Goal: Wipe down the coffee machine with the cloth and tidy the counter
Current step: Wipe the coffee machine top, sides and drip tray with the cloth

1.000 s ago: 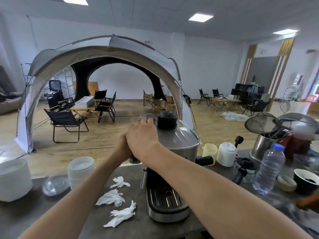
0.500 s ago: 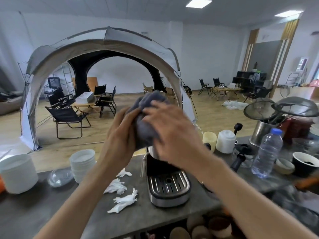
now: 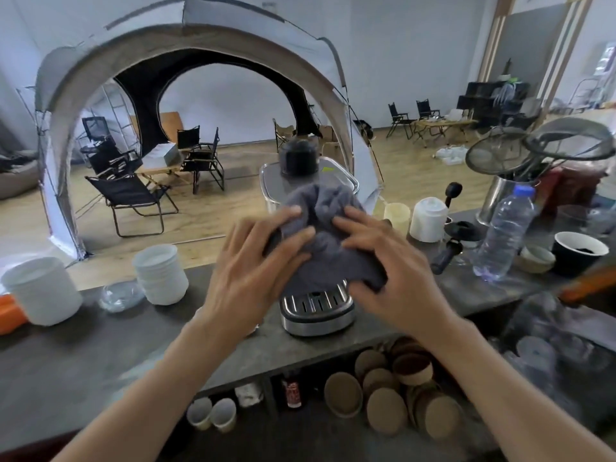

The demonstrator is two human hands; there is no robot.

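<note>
A steel coffee machine (image 3: 316, 310) with a black knob on top stands in the middle of the dark counter (image 3: 100, 355). A bunched grey cloth (image 3: 328, 228) is held in front of the machine's upper front. My left hand (image 3: 253, 271) grips the cloth's left side and my right hand (image 3: 383, 261) grips its right side, fingers spread over the fabric. The drip tray shows below the cloth. The crumpled white tissues left of the machine are hidden behind my left hand.
Left on the counter are two stacks of white containers (image 3: 161, 273) and a clear lid (image 3: 120, 296). To the right stand a water bottle (image 3: 506, 235), a white cup (image 3: 428, 218), a black cup (image 3: 578, 251) and a strainer pot (image 3: 500, 195). Brown cups (image 3: 386, 405) fill the shelf below.
The cloth came off the machine's top into both hands, then lowered to the machine's front. The view has tipped downward, showing the shelf under the counter.
</note>
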